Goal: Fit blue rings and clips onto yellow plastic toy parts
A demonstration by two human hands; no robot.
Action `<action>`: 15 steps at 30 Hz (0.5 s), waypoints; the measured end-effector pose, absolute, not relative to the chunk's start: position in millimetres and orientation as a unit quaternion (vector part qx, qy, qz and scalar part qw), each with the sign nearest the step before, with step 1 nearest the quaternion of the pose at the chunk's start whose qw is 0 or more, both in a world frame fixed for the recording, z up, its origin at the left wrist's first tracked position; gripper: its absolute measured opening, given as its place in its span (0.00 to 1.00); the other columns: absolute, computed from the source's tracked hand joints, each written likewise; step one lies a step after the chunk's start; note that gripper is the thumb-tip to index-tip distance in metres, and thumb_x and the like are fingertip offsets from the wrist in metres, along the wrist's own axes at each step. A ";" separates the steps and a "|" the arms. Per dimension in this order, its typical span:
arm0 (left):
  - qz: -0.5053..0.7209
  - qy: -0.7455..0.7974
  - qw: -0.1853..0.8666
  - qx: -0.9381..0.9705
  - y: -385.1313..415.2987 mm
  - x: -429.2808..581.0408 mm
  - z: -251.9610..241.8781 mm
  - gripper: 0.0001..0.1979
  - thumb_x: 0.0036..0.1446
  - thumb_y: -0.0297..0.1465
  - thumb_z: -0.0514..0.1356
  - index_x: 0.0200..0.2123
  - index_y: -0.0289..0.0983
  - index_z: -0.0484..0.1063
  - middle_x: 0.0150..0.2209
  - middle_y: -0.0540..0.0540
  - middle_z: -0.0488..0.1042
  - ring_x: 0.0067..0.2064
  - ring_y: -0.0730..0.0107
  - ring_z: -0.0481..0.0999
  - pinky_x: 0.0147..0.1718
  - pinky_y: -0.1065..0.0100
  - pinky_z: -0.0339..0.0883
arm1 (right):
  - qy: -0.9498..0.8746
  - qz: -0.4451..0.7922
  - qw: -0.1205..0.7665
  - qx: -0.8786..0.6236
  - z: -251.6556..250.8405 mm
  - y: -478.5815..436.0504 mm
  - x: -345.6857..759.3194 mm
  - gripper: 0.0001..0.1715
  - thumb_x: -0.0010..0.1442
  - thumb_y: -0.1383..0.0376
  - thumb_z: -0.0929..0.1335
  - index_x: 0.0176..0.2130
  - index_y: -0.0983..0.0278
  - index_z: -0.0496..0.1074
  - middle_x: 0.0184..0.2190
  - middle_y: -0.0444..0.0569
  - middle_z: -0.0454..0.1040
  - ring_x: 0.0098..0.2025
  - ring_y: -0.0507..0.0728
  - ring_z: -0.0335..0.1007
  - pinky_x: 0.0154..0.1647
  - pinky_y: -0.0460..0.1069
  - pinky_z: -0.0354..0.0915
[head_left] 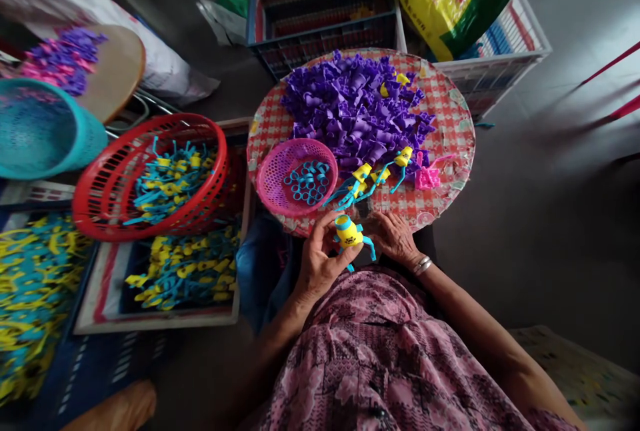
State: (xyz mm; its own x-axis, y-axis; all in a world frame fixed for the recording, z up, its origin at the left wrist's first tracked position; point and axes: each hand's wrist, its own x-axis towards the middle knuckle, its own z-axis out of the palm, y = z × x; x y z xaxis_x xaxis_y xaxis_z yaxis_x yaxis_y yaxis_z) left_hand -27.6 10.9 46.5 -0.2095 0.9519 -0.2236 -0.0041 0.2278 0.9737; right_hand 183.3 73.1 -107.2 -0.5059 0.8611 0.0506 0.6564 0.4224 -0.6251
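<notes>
Well, the left hand [320, 264] has its fingers [327, 224] curled round a yellow toy figure [349, 232] with blue limbs, pinching its body just above the near edge of a round tray [453, 131]. The right hand [393, 238] sits close beside it, fingers loosely together; whether they touch the figure, I cannot tell. A slack pinch could drop the smooth plastic onto the patterned dress [380, 351], and the thin limbs might snag on the other figures [357, 184] lying on the tray. Farther off sits a heap of purple pieces [350, 111]. A pink basket [295, 178] of blue rings [307, 183] and, beyond the tray's left edge, a red basket [173, 118] of parts crowd any reach leftward.
</notes>
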 end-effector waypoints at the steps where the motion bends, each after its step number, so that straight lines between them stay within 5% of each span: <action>1: 0.486 0.607 0.494 0.389 11.0 -26.6 45.9 0.34 0.48 0.35 0.79 0.58 0.44 0.75 0.50 0.45 0.81 0.50 0.57 0.83 0.48 0.64 0.78 | -0.822 0.277 0.184 -0.462 -106.5 72.9 183.5 0.38 0.73 0.48 0.67 0.72 0.64 0.68 0.61 0.64 0.76 0.64 0.71 0.71 0.64 0.65 0.69; 8: 0.484 0.599 0.501 0.396 14.3 -25.5 38.5 0.32 0.50 0.35 0.79 0.58 0.46 0.76 0.49 0.47 0.80 0.47 0.63 0.82 0.47 0.66 0.78 | -0.819 0.289 0.180 -0.461 -107.8 75.6 183.2 0.37 0.73 0.49 0.67 0.72 0.66 0.67 0.61 0.64 0.76 0.62 0.69 0.72 0.64 0.63 0.69; 15: 0.420 0.582 0.654 0.239 36.6 -30.3 -2.4 0.38 0.50 0.45 0.78 0.61 0.44 0.69 0.42 0.51 0.80 0.28 0.74 0.77 0.26 0.72 0.68 | -0.820 0.293 0.206 -0.446 -88.8 67.3 180.8 0.44 0.71 0.50 0.68 0.77 0.64 0.58 0.69 0.65 0.70 0.70 0.73 0.66 0.68 0.66 0.67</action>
State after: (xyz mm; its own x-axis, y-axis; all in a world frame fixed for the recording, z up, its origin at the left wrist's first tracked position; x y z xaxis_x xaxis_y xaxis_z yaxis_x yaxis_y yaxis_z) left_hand -30.3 36.6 -2.4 -0.0298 0.8281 -0.5598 -0.2715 0.5323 0.8018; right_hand 180.8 67.3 -88.8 -0.5171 0.8526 0.0752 0.6115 0.4294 -0.6646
